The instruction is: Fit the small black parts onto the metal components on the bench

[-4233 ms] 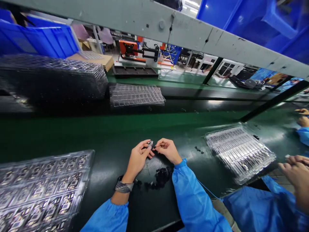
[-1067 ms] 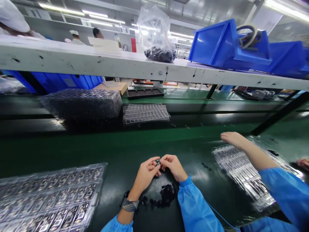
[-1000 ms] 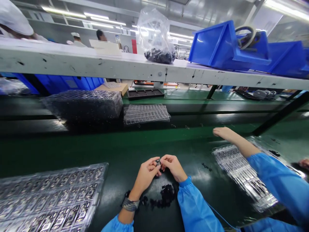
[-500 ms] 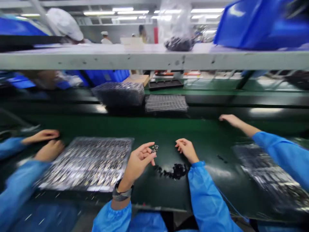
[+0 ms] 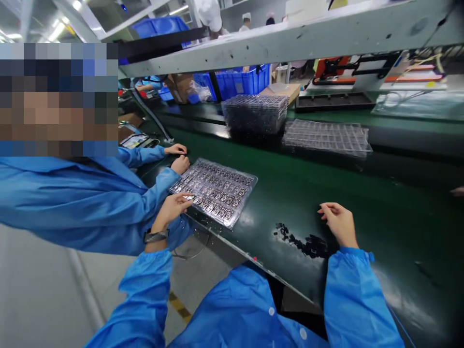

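My left hand (image 5: 171,211), with a dark band at the wrist, is at the near left edge of a clear plastic tray (image 5: 232,225). Its thumb and fingers pinch a small electronic part (image 5: 191,197), partly hidden by the fingertips. Rows of small metallic electronic parts (image 5: 221,193) fill the tray's pockets. My right hand (image 5: 340,223) is held above the green work surface (image 5: 275,193), fingers curled and pinched together; whatever may be between them is hidden. Just left of and below it lies a loose pile of small black pieces (image 5: 313,245).
A co-worker in a blue smock (image 5: 72,193) stands at the left, their hands (image 5: 180,164) by the tray's far left corner. Stacked clear trays (image 5: 255,113) and a flatter tray stack (image 5: 326,136) stand at the back. A shelf beam (image 5: 232,55) crosses above.
The view has turned left. My left hand has moved left with the small electronic part, from beside the black pieces to the filled tray. My right hand stays near the black pile.
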The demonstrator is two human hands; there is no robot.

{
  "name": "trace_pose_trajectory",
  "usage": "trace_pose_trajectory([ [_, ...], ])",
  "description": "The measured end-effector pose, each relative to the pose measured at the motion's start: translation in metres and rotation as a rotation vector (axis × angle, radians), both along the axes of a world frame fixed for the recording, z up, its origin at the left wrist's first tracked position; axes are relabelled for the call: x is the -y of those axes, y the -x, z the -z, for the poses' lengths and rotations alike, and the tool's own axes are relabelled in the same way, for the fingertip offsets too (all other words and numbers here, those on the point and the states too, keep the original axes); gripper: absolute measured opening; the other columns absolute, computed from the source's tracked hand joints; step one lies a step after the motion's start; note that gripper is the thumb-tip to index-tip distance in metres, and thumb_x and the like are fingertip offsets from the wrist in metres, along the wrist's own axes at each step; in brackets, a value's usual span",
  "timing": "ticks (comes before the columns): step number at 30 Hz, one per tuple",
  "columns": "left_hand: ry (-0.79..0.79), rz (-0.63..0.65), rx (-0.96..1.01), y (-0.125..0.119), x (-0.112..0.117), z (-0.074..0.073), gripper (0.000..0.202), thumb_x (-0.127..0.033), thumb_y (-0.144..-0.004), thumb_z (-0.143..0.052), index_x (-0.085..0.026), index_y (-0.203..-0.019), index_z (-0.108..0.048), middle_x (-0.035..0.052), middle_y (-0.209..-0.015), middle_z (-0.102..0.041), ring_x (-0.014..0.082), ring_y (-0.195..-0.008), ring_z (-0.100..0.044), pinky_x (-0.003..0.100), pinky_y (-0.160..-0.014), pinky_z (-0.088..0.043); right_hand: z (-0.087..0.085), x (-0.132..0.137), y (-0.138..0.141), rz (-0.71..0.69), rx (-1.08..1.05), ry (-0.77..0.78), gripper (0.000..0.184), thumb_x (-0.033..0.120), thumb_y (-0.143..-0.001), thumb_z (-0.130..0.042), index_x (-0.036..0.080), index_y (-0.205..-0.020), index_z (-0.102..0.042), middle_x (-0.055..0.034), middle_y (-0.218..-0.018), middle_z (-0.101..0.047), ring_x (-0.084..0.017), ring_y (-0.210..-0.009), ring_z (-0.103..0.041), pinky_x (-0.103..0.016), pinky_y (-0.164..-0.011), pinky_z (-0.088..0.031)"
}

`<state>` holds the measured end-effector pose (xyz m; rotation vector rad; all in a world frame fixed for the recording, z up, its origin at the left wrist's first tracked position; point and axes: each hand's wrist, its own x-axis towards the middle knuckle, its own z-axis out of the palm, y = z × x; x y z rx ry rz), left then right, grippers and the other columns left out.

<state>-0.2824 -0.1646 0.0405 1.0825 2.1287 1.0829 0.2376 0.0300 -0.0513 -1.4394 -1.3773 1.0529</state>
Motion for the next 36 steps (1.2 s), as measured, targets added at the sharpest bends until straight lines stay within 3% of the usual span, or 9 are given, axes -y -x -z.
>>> trace_pose_trajectory([
  [4, 0.029, 0.023, -0.003, 0.009, -0.026, 0.011, 0.057, -0.051, -0.052, -0.088, -0.013, -0.091, -0.07, -0.0017, -0.054, -0.061, 0.0137, -0.048, -0.054, 0.024, -0.049, -0.041, 0.003, -0.001, -0.001, 0.0, -0.019, -0.014, 0.049, 0.061, -0.07, -0.076, 0.014, -0.083, -0.071, -0.0124, -0.073, -0.073, -0.017, -0.055, -0.061, -0.024, -0.043, -0.044],
  [11, 0.099, 0.052, -0.12, 0.006, -0.078, 0.025, 0.039, -0.041, -0.056, -0.084, -0.015, -0.078, -0.066, -0.0005, -0.056, -0.063, 0.0152, -0.048, -0.056, 0.027, -0.052, -0.043, 0.004, 0.002, -0.002, 0.018, -0.107, -0.023, 0.047, 0.057, -0.07, -0.078, 0.013, -0.083, -0.071, -0.0114, -0.073, -0.072, -0.016, -0.054, -0.06, -0.022, -0.04, -0.044],
  [15, 0.122, 0.039, -0.198, 0.011, -0.086, 0.033, 0.033, -0.039, -0.059, -0.079, -0.015, -0.077, -0.069, 0.0015, -0.059, -0.065, 0.0164, -0.049, -0.055, 0.028, -0.053, -0.041, 0.002, 0.003, -0.001, 0.02, -0.141, -0.034, 0.047, 0.059, -0.07, -0.079, 0.014, -0.082, -0.071, -0.0105, -0.071, -0.071, -0.015, -0.053, -0.059, -0.022, -0.039, -0.044],
  [20, 0.126, 0.096, -0.433, 0.019, -0.087, 0.04, 0.027, -0.04, -0.066, -0.073, -0.016, -0.077, -0.076, 0.0088, -0.075, -0.076, 0.0238, -0.071, -0.066, 0.03, -0.068, -0.048, 0.0, 0.003, -0.001, 0.024, -0.134, -0.019, 0.045, 0.056, -0.07, -0.078, 0.014, -0.083, -0.07, -0.0099, -0.071, -0.071, -0.015, -0.053, -0.059, -0.022, -0.039, -0.044],
  [24, 0.14, 0.118, -0.445, 0.02, -0.087, 0.042, 0.03, -0.041, -0.069, -0.069, -0.015, -0.079, -0.078, 0.0121, -0.081, -0.078, 0.0271, -0.077, -0.069, 0.033, -0.075, -0.05, 0.0, 0.003, -0.001, 0.019, -0.113, -0.018, 0.041, 0.053, -0.073, -0.077, 0.014, -0.084, -0.071, -0.0096, -0.073, -0.072, -0.015, -0.055, -0.059, -0.022, -0.041, -0.045],
  [32, 0.149, 0.11, -0.422, 0.013, -0.082, 0.024, 0.031, -0.042, -0.071, -0.068, -0.014, -0.08, -0.079, 0.0108, -0.079, -0.078, 0.0253, -0.075, -0.068, 0.032, -0.074, -0.052, -0.002, 0.005, 0.0, 0.027, -0.132, -0.015, 0.041, 0.053, -0.072, -0.078, 0.014, -0.083, -0.071, -0.0091, -0.071, -0.071, -0.015, -0.054, -0.059, -0.021, -0.041, -0.044],
  [36, 0.103, 0.103, -0.487, -0.018, -0.077, -0.001, 0.037, -0.041, -0.078, -0.061, -0.012, -0.093, -0.079, 0.011, -0.081, -0.077, 0.0243, -0.074, -0.066, 0.032, -0.073, -0.052, -0.002, 0.004, -0.001, 0.019, -0.107, -0.009, 0.041, 0.054, -0.073, -0.076, 0.015, -0.084, -0.07, -0.0086, -0.072, -0.071, -0.015, -0.055, -0.059, -0.022, -0.042, -0.044],
])
